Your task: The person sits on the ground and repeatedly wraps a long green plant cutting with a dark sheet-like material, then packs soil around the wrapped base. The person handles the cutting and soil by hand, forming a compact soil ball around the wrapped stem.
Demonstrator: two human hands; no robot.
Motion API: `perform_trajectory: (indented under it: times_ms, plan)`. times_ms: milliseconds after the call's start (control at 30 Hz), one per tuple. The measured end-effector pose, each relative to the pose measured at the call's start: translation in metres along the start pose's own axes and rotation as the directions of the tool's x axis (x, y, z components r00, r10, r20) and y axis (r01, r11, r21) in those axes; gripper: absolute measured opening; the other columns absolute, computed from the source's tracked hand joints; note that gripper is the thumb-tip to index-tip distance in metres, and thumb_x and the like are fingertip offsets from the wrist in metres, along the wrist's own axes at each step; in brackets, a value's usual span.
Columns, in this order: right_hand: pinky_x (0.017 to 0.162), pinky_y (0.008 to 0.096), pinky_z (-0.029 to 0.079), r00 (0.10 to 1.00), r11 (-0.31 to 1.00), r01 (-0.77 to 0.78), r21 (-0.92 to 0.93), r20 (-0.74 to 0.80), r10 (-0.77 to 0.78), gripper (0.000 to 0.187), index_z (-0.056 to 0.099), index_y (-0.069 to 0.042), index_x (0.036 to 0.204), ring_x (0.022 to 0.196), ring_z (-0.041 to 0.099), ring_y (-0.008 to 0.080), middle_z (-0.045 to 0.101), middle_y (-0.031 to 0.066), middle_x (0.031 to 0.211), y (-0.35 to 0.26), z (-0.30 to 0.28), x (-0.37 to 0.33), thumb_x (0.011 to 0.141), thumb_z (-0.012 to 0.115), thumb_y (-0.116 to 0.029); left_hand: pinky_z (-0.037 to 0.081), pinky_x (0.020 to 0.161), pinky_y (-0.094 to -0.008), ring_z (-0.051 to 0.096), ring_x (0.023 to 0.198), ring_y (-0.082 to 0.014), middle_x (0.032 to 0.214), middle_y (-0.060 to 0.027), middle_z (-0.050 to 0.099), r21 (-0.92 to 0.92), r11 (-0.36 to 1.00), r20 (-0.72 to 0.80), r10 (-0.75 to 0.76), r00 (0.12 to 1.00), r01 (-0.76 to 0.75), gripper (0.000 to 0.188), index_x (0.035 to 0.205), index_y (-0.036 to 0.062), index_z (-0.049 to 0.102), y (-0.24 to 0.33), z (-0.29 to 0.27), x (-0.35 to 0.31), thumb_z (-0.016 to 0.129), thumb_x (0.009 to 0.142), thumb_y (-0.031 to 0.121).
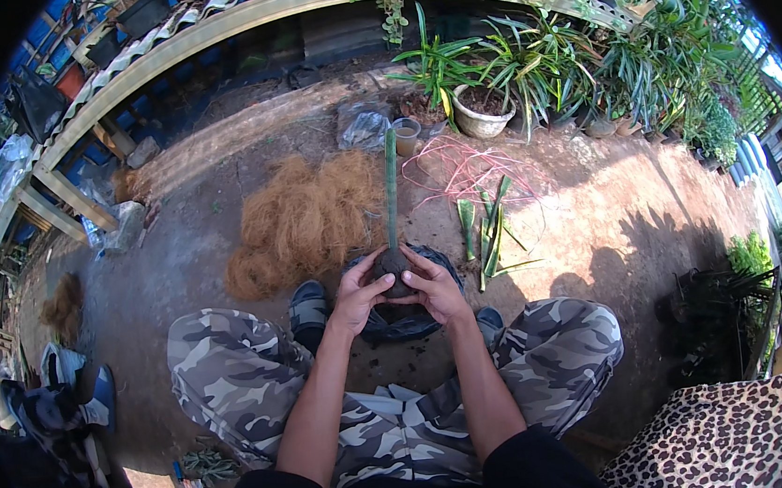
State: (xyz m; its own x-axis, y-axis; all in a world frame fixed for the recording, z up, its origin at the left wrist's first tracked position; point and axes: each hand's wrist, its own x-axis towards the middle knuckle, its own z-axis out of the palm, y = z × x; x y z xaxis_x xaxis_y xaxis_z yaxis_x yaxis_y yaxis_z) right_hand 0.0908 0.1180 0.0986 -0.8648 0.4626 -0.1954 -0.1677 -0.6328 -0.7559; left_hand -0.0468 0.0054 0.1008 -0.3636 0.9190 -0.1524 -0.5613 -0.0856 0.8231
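both hands meet at centre, between the knees. left hand and right hand are cupped close around a dark soil ball, fingers wrapped on its sides, thumbs on the near face. a straight green cutting stands upright out of the ball, pointing far. under the hands lies a dark plastic sheet with loose soil. just far-left, a heap of brown coconut fibre. to the right, more green cuttings lie flat on the ground, near a tangle of pink string. far right, a pale pot among leafy plants.
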Motion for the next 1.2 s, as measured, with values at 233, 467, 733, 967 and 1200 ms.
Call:
perform_trajectory:
  times_ms: [233,467,733,967,1200]
  plan:
    - [0.082,0.0391,0.062,0.999,0.999,0.019,-0.029,-0.034,-0.02,0.056,0.043,-0.005,0.144,0.11,0.062,0.0227,0.054,0.0101,0.134,0.004,0.001,0.002,0.091,0.063,-0.004,0.06,0.078,-0.0305,0.063,0.107,-0.0157,0.126,-0.0088,0.059,-0.051,0.998,-0.005,-0.036,0.999,0.036,0.052,0.14,0.0031,0.047,0.001,-0.006,-0.001,0.064,0.092,0.012]
    - [0.078,0.0362,0.063,0.991,0.991,0.069,-0.113,-0.103,-0.08,0.058,0.046,-0.002,0.141,0.106,0.063,0.0218,0.056,0.0114,0.131,0.005,0.004,0.002,0.088,0.069,-0.006,0.06,0.085,-0.0372,0.063,0.109,-0.0195,0.124,-0.0112,0.06,-0.02,1.0,0.004,0.002,1.0,-0.002,0.048,0.14,-0.0005,0.045,-0.004,-0.001,0.001,0.059,0.095,0.012]
    - [0.079,0.0351,0.062,0.983,0.987,0.074,-0.145,-0.155,-0.096,0.057,0.048,0.001,0.139,0.106,0.063,0.0187,0.059,0.0105,0.127,0.012,0.004,0.005,0.087,0.07,-0.006,0.06,0.085,-0.0383,0.063,0.108,-0.0192,0.126,-0.0118,0.058,0.034,0.999,-0.013,0.008,1.0,-0.008,0.049,0.14,-0.0003,0.045,-0.006,0.0,0.001,0.06,0.095,0.011]
    - [0.075,0.0363,0.063,0.98,0.971,0.122,-0.205,-0.131,-0.15,0.053,0.05,0.001,0.137,0.103,0.064,0.0208,0.06,0.0112,0.125,0.015,0.003,0.008,0.088,0.068,-0.009,0.059,0.087,-0.0398,0.063,0.109,-0.0204,0.126,-0.0121,0.059,-0.1,0.994,-0.011,-0.035,0.999,0.034,0.043,0.139,-0.0007,0.046,-0.006,-0.005,0.001,0.052,0.099,0.014]
    - [0.074,0.0411,0.063,0.995,0.999,0.049,-0.011,-0.092,-0.05,0.048,0.051,0.001,0.136,0.102,0.066,0.0244,0.058,0.0123,0.127,0.004,0.002,0.002,0.092,0.064,-0.01,0.06,0.08,-0.0345,0.065,0.104,-0.0179,0.124,-0.0097,0.06,-0.122,0.991,-0.025,-0.049,0.998,0.046,0.04,0.138,0.0026,0.05,-0.003,-0.005,0.001,0.052,0.1,0.017]
